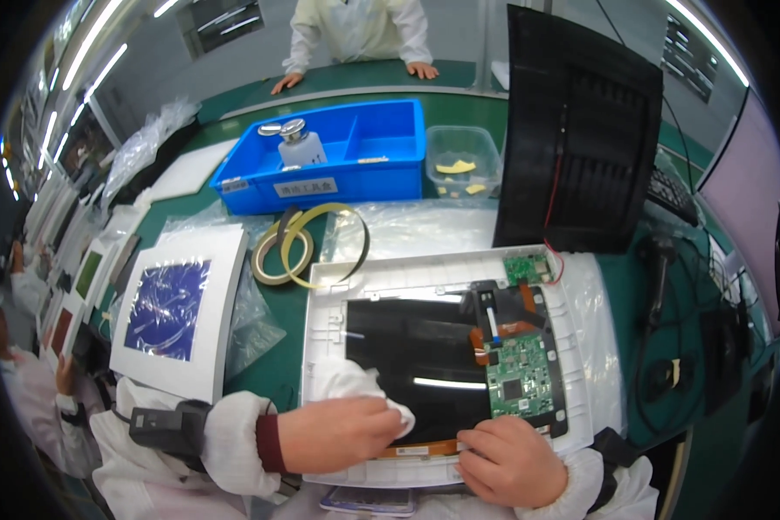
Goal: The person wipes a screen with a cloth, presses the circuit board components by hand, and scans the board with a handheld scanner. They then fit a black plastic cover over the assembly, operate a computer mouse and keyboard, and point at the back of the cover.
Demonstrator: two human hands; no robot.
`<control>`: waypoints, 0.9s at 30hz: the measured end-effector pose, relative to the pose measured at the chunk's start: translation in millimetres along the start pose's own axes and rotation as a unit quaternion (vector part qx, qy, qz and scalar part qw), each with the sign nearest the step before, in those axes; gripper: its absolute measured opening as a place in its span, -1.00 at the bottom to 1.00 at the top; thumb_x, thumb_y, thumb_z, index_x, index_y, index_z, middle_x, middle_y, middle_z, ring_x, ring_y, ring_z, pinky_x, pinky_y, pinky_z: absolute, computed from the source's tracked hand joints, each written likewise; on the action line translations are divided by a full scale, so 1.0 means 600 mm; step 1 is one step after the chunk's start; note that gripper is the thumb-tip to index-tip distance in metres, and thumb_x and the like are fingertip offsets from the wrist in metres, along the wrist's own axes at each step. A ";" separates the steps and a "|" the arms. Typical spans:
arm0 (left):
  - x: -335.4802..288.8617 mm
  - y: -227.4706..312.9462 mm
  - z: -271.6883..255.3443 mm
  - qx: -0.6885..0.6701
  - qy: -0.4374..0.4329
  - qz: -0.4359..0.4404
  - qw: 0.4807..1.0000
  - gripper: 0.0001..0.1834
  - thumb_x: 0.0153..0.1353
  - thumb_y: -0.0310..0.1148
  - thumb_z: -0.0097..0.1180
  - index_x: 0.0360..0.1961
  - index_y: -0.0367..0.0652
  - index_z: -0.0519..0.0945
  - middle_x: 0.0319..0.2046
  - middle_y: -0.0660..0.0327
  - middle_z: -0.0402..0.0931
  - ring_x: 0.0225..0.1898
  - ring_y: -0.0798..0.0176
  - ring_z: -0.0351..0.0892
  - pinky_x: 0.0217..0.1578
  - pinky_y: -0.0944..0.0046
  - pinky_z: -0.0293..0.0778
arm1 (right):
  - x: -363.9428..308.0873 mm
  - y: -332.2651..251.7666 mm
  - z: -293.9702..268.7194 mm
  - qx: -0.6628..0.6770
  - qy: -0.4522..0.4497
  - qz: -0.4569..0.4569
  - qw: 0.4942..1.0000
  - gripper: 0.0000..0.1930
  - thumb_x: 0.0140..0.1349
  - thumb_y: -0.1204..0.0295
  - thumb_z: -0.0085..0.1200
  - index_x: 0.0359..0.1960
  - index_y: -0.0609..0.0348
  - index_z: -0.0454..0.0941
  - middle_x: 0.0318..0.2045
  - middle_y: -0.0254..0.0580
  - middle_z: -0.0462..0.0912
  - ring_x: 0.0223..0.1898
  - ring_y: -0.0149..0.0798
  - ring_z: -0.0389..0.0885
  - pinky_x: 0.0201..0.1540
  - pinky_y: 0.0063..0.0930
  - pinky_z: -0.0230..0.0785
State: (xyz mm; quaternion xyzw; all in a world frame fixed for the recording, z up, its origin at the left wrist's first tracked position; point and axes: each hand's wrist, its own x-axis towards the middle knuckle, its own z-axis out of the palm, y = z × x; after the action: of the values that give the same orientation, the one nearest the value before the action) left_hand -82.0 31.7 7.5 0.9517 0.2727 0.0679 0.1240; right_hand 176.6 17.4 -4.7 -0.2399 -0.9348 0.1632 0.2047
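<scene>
At the far left, some other persons in pale clothes are at a bench. Next comes a white frame with a blue, film-covered screen, tilted on the green table, and beside it lies clear plastic wrapping. Behind are two rings of tape and a blue bin, which has a white bottle in its left part. Across the table, another person rests both hands on the surface. The left hand has its fingers closed around a white cloth, above the lower left part of a black display panel. This panel lies inside a white housing, directly before the person. The right hand has bent fingers at the panel's lower edge, near an orange strip; I cannot tell if it grips something. Just above it is a green circuit board. Farther right, a black cover stands upright behind the housing, then a handheld scanner and a large screen.
</scene>
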 end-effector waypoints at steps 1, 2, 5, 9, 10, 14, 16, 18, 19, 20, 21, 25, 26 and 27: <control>0.002 0.003 0.000 0.001 -0.015 0.004 1.000 -0.82 0.05 -0.48 -0.03 -0.29 -0.32 0.46 -0.36 0.13 0.34 -0.30 0.13 0.42 -0.28 0.23 0.41 | 0.000 -0.001 -0.001 0.001 0.000 -0.002 1.000 -0.86 -0.08 0.47 0.22 -0.51 0.21 0.51 -0.33 -0.14 0.59 -0.29 -0.18 0.54 -0.28 -0.37 0.40; 0.003 0.005 0.000 0.001 -0.031 0.008 0.999 -0.81 0.06 -0.48 -0.03 -0.29 -0.32 0.46 -0.35 0.12 0.33 -0.30 0.12 0.41 -0.29 0.21 0.40 | 0.001 -0.001 -0.002 0.000 0.000 -0.002 1.000 -0.86 -0.08 0.47 0.22 -0.52 0.21 0.51 -0.33 -0.14 0.59 -0.29 -0.19 0.54 -0.27 -0.37 0.40; 0.019 -0.049 -0.019 0.088 0.043 -0.074 0.992 -0.81 0.03 -0.52 -0.02 -0.30 -0.36 0.47 -0.36 0.11 0.33 -0.31 0.13 0.41 -0.31 0.25 0.43 | -0.001 -0.003 -0.006 -0.006 -0.001 -0.002 1.000 -0.87 -0.08 0.47 0.22 -0.52 0.21 0.51 -0.33 -0.14 0.59 -0.28 -0.19 0.54 -0.26 -0.37 0.40; 0.012 -0.101 -0.032 0.250 -0.005 -0.222 0.943 -0.91 -0.03 -0.58 0.03 -0.48 -0.32 0.57 -0.39 0.11 0.39 -0.29 0.17 0.42 -0.28 0.30 0.46 | 0.000 0.000 -0.004 0.003 0.004 -0.003 1.000 -0.87 -0.08 0.47 0.22 -0.51 0.21 0.53 -0.31 -0.13 0.59 -0.28 -0.19 0.53 -0.25 -0.37 0.40; 0.006 -0.101 -0.037 0.307 -0.029 -0.229 0.923 -0.91 -0.04 -0.58 0.04 -0.57 -0.28 0.59 -0.42 0.12 0.40 -0.30 0.18 0.43 -0.30 0.31 0.46 | 0.001 0.000 -0.004 0.001 0.002 0.002 1.000 -0.87 -0.08 0.47 0.22 -0.51 0.21 0.53 -0.31 -0.13 0.59 -0.28 -0.19 0.53 -0.25 -0.37 0.40; 0.014 -0.050 -0.075 0.318 -0.009 -0.239 0.917 -0.93 -0.10 -0.53 0.03 -0.56 -0.28 0.56 -0.43 0.11 0.39 -0.34 0.17 0.44 -0.37 0.33 0.46 | 0.002 0.001 -0.004 0.002 0.003 -0.008 1.000 -0.87 -0.10 0.49 0.22 -0.51 0.22 0.53 -0.31 -0.11 0.59 -0.29 -0.18 0.54 -0.27 -0.38 0.40; 0.020 -0.031 -0.078 0.188 -0.023 -0.144 0.971 -0.94 -0.08 -0.53 0.02 -0.55 -0.28 0.52 -0.43 0.11 0.37 -0.32 0.16 0.44 -0.36 0.29 0.47 | 0.001 0.002 -0.004 0.000 0.007 -0.012 1.000 -0.86 -0.11 0.50 0.22 -0.51 0.23 0.52 -0.32 -0.11 0.58 -0.30 -0.18 0.54 -0.28 -0.38 0.41; 0.021 -0.020 -0.059 0.015 -0.050 -0.035 0.998 -0.92 -0.05 -0.51 0.00 -0.50 -0.29 0.51 -0.41 0.12 0.36 -0.30 0.16 0.45 -0.34 0.28 0.47 | 0.000 0.003 -0.003 -0.013 0.021 -0.028 0.999 -0.86 -0.13 0.50 0.22 -0.51 0.24 0.52 -0.33 -0.11 0.58 -0.32 -0.19 0.55 -0.31 -0.39 0.42; 0.022 -0.013 -0.043 -0.077 -0.062 0.014 0.995 -0.90 -0.04 -0.51 0.00 -0.47 -0.30 0.50 -0.40 0.13 0.35 -0.29 0.17 0.45 -0.32 0.28 0.48 | 0.000 0.000 -0.003 -0.014 0.020 -0.030 0.999 -0.86 -0.13 0.50 0.22 -0.51 0.24 0.52 -0.33 -0.11 0.58 -0.32 -0.19 0.55 -0.31 -0.39 0.42; 0.029 -0.012 -0.031 -0.110 -0.103 0.045 0.988 -0.77 0.09 -0.47 0.00 -0.22 -0.33 0.52 -0.38 0.18 0.35 -0.29 0.20 0.41 -0.31 0.33 0.45 | 0.000 0.000 -0.002 -0.014 0.022 -0.027 0.999 -0.86 -0.14 0.50 0.22 -0.51 0.24 0.52 -0.33 -0.11 0.58 -0.32 -0.19 0.55 -0.31 -0.39 0.42; 0.036 -0.008 -0.017 -0.097 -0.084 0.088 0.988 -0.77 0.09 -0.45 0.01 -0.22 -0.34 0.52 -0.38 0.18 0.34 -0.30 0.21 0.39 -0.33 0.33 0.45 | 0.001 -0.001 -0.001 -0.014 0.024 -0.025 0.999 -0.85 -0.14 0.50 0.22 -0.51 0.24 0.52 -0.33 -0.12 0.58 -0.33 -0.19 0.55 -0.31 -0.39 0.42; 0.083 -0.002 0.016 -0.105 -0.026 0.124 0.986 -0.83 0.05 -0.42 -0.01 -0.36 -0.30 0.48 -0.38 0.17 0.34 -0.28 0.19 0.41 -0.33 0.31 0.43 | 0.000 0.002 0.004 -0.016 0.032 -0.022 0.999 -0.86 -0.14 0.50 0.21 -0.51 0.23 0.52 -0.34 -0.14 0.58 -0.32 -0.19 0.55 -0.31 -0.38 0.42; 0.095 -0.002 0.017 -0.112 -0.015 0.102 0.988 -0.84 0.05 -0.41 -0.01 -0.39 -0.30 0.47 -0.38 0.17 0.34 -0.29 0.18 0.40 -0.34 0.30 0.43 | 0.000 0.002 0.004 -0.019 0.033 -0.023 0.999 -0.86 -0.13 0.50 0.21 -0.51 0.23 0.52 -0.34 -0.14 0.58 -0.32 -0.19 0.55 -0.31 -0.39 0.41; 0.105 -0.003 0.019 -0.117 -0.003 0.080 0.990 -0.85 0.04 -0.40 -0.02 -0.42 -0.30 0.47 -0.37 0.18 0.34 -0.30 0.18 0.40 -0.34 0.29 0.42 | -0.001 0.002 0.003 -0.021 0.034 -0.026 0.999 -0.86 -0.13 0.50 0.21 -0.51 0.23 0.52 -0.34 -0.15 0.58 -0.31 -0.19 0.55 -0.31 -0.39 0.41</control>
State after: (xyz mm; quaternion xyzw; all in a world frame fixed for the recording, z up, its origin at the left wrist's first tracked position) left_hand -27.7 64.5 0.0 0.9494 0.1858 0.1058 0.2299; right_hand 176.5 17.7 -6.8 -0.2252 -0.9365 0.1298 0.2355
